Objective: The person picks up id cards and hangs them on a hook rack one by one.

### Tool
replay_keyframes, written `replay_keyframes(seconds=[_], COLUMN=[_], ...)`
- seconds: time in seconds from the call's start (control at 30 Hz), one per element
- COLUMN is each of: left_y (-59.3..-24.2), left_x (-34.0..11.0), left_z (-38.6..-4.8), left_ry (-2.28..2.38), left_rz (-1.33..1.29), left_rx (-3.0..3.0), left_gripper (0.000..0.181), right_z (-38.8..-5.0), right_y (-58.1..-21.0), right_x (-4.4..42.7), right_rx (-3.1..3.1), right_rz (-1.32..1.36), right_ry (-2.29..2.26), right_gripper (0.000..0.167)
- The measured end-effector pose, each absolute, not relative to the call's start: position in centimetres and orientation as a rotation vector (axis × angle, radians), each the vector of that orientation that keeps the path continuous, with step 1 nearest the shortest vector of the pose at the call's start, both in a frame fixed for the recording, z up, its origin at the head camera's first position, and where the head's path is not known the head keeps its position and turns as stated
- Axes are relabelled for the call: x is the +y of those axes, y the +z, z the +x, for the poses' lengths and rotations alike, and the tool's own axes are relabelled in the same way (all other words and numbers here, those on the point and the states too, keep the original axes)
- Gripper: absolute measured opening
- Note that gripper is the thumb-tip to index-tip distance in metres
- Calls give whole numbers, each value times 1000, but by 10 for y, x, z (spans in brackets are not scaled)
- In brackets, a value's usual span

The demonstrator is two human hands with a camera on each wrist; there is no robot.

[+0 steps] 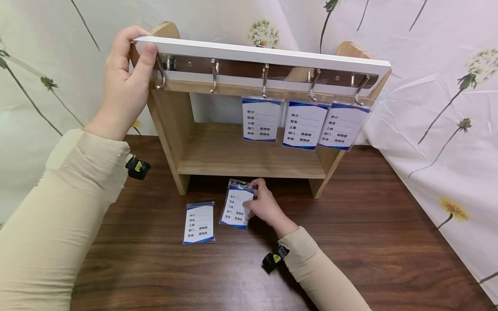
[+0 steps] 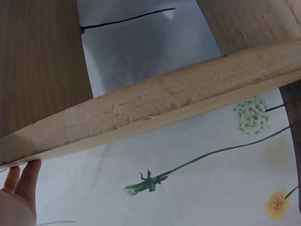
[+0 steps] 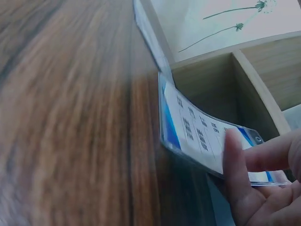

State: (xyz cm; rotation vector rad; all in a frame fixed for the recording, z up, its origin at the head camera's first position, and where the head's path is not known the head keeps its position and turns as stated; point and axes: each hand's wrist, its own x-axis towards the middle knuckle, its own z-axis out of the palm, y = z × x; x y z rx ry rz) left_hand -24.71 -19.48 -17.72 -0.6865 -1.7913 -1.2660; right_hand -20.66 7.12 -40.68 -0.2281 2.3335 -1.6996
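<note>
My left hand (image 1: 130, 80) grips the left end of the white hook rail (image 1: 272, 46) on a wooden shelf, thumb in front and fingers over the top. In the left wrist view its fingertips touch the wood edge (image 2: 141, 108). My right hand (image 1: 266, 205) pinches the right edge of a badge holder (image 1: 235, 207) with a blue and white card. The right wrist view shows this holder (image 3: 202, 132) tilted and slightly bent, thumb on its face. Another badge holder (image 1: 199, 223) lies flat on the table to its left.
Three badge holders hang from the rail's right hooks: one (image 1: 262, 119), a second (image 1: 305, 125) and a third (image 1: 344, 125). The two left hooks, including one (image 1: 213, 75), carry none. Below is the wooden shelf board (image 1: 249, 151), standing on a dark table (image 1: 369, 242). Flower-print cloth (image 1: 435, 86) hangs behind.
</note>
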Motion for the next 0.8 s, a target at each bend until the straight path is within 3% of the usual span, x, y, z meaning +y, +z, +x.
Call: replay_keyframes(seconds=[0.4, 0.8], left_y=[-177, -176], left_x=[-196, -194], left_z=[-247, -245], left_ry=[-1252, -1306], left_rz=[-686, -622], left_rx=[-1810, -1812], left_gripper=[21, 18], right_z=[-201, -192], right_y=[-391, -367], right_x=[69, 69], right_rx=[2276, 2294], right_rz=[-355, -394], right_ry=[-1817, -1859], right_gripper=[29, 26])
